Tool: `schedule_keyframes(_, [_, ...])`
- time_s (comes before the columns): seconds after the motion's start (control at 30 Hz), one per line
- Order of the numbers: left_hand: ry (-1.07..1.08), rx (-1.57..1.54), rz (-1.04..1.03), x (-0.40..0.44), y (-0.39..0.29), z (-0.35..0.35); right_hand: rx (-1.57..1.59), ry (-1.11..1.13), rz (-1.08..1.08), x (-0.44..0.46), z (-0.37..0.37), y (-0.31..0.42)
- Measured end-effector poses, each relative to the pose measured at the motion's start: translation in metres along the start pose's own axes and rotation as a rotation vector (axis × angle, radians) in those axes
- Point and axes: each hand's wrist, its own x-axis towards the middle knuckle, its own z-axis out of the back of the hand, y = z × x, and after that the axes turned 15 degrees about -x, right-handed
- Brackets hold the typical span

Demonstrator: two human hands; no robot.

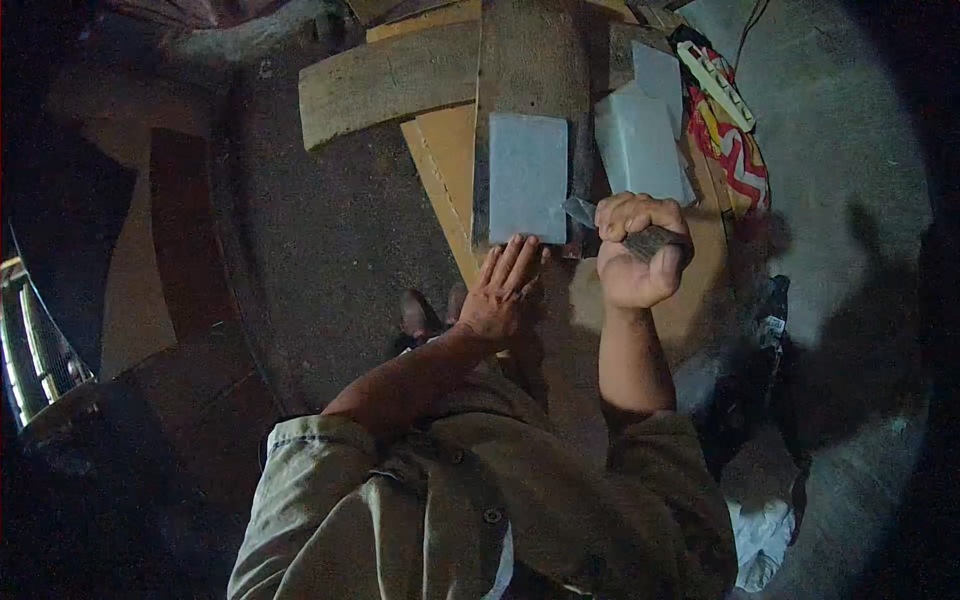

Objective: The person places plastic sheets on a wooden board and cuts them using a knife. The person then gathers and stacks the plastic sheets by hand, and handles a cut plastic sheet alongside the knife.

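Note:
My left hand (503,295) lies flat with fingers stretched out, fingertips on the near edge of a pale grey rectangular sheet (528,178). That sheet rests on a long dark wooden board (532,60). To the right of the sheet, my right hand (640,250) is a fist around a short-bladed knife. The knife's dark, thick handle (655,243) shows in the palm, and its grey blade (579,211) points left at the sheet's lower right corner. Whether the blade touches the sheet I cannot tell.
More pale sheets (637,140) lie stacked to the right of the board. Beyond them are a white power strip (715,85) and a red patterned cloth (740,165). A curved plank (390,82) and brown cardboard (440,170) lie to the left. White crumpled plastic (765,545) sits at lower right.

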Motion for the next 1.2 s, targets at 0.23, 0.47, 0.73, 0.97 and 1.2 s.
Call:
schedule_keyframes(0.23, [-0.008, -0.053, 0.037, 0.014, 0.0, 0.007, 0.126, 0.005, 0.007, -0.006, -0.019, 0.002])
schedule_keyframes(0.47, [-0.037, -0.05, 0.046, 0.013, 0.002, -0.002, 0.305, 0.084, 0.032, -0.006, -0.041, 0.021])
schedule_keyframes(0.73, [-0.03, -0.017, 0.03, 0.014, 0.0, 0.005, 0.238, 0.066, -0.104, -0.003, -0.041, 0.001])
schedule_keyframes(0.97, [-0.089, -0.015, 0.004, 0.016, 0.006, -0.002, 0.128, 0.028, -0.1, -0.001, -0.03, 0.002])
schedule_keyframes(1.2, [-0.084, -0.123, 0.021, 0.017, 0.001, -0.002, 0.155, 0.035, -0.028, 0.0, -0.014, 0.001])
